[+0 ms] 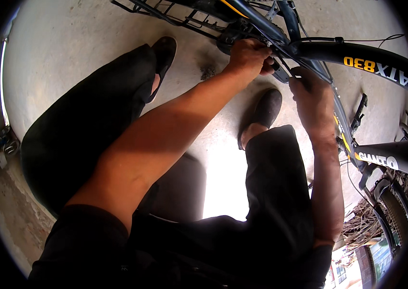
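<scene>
A black bicycle with yellow and white markings lies across the top and right side of the view, its thick frame tube [319, 50] at the upper right. My left hand [249, 59] is closed at the dark parts near the frame's rear, thumb and fingers pinched together. What they grip is too small and shaded to make out. Just to the right, my right hand [313, 98] curls its fingers against the frame, beside a flat dark piece [280, 73] that sits between the two hands. The right fingertips are partly hidden in shadow.
A black rear rack [180, 20] reaches over at the top. The front tyre [395, 212] stands at the lower right near a heap of dry sticks [365, 224]. My two dark shoes [267, 107] rest on the pale concrete floor [93, 38], which has a bright sunlit patch.
</scene>
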`<state>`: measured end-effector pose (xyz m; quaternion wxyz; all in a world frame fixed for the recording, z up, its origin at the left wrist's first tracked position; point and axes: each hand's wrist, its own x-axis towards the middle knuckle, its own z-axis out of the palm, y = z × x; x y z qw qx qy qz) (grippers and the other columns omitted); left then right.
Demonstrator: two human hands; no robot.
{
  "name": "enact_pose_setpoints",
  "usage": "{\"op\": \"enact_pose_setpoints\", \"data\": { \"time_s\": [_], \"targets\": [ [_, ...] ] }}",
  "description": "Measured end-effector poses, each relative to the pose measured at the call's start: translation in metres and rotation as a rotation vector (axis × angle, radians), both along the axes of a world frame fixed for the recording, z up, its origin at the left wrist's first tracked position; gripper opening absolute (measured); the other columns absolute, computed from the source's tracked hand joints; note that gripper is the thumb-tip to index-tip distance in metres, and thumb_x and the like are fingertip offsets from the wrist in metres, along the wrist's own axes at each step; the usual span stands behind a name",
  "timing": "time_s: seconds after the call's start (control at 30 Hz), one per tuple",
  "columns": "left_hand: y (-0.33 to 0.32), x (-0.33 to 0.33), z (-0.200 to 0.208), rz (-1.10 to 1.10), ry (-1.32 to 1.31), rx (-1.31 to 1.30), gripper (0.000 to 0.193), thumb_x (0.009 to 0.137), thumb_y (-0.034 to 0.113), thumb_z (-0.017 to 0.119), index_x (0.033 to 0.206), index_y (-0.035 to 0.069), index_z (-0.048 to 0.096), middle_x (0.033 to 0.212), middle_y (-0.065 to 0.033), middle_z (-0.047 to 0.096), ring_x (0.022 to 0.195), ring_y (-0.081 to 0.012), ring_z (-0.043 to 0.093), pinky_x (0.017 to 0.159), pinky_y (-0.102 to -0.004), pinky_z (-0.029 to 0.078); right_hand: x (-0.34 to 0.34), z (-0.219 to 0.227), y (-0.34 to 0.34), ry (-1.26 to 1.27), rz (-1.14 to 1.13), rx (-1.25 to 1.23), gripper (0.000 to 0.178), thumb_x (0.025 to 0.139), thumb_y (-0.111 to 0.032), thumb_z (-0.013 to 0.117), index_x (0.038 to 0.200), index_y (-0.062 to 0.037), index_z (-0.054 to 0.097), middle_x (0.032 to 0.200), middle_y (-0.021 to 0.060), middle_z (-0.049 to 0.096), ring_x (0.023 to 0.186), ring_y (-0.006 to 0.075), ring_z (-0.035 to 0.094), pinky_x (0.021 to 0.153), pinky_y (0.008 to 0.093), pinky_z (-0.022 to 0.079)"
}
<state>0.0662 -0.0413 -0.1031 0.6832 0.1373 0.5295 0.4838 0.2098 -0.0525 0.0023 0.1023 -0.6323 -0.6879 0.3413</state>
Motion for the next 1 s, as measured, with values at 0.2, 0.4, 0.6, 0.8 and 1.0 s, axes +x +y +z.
{"op": "enact_pose_setpoints", "data": {
  "time_s": [0.2,0.4,0.6,0.8,1.0],
  "targets": [
    [-0.002,0.001,0.0,-0.023,-0.059,0.008,0.008,0.087,0.006,0.057,0.087,-0.002,0.06,0.071,-0.0112,0.063,0.053,-0.0185,0.063,0.044,-0.0283,0.053,0.031,-0.049,-0.004,-0.064,0.101,0.166,0.014,0.088,-0.013,0.056,0.092,-0.0011,0.063,0.084,0.0183,0.063,0.077,0.0364,0.06,0.067,0.0389,0.048],
    [-0.003,-0.003,0.007,-0.07,-0.016,-0.033,0.013,0.09,0.011,0.056,0.09,-0.001,0.06,0.075,-0.0098,0.064,0.056,-0.019,0.065,0.048,-0.0277,0.052,0.037,-0.12,-0.001,0.179,-0.033,0.076,0.025,0.093,-0.022,0.05,0.102,-0.0021,0.063,0.071,0.0107,0.059,0.063,0.0163,0.053,0.062,0.0312,0.045],
    [-0.002,-0.003,0.008,-0.097,0.023,-0.06,0.013,0.091,0.011,0.056,0.093,-0.001,0.06,0.077,-0.0104,0.065,0.059,-0.0193,0.066,0.05,-0.0284,0.054,0.032,-0.114,0.002,0.086,-0.007,-0.106,0.021,0.092,-0.02,0.052,0.103,-0.0046,0.062,0.086,0.0217,0.061,0.079,0.0365,0.058,0.069,0.0374,0.045],
    [-0.002,-0.004,0.004,-0.108,0.017,-0.044,0.014,0.092,0.012,0.055,0.092,-0.002,0.06,0.076,-0.0111,0.065,0.058,-0.0199,0.066,0.05,-0.0284,0.054,0.032,-0.087,-0.008,-0.122,0.06,0.046,0.023,0.092,-0.026,0.051,0.093,-0.0063,0.063,0.082,0.0216,0.062,0.08,0.0418,0.059,0.066,0.0434,0.047],
    [-0.002,0.0,0.006,-0.036,-0.003,-0.04,0.014,0.089,0.008,0.057,0.082,-0.004,0.059,0.068,-0.0122,0.062,0.049,-0.0192,0.06,0.041,-0.0289,0.05,0.022,-0.052,-0.012,-0.3,0.126,0.127,0.028,0.092,-0.031,0.05,0.087,-0.0078,0.065,0.074,0.0193,0.063,0.071,0.0402,0.06,0.063,0.045,0.047]
  ]
}}
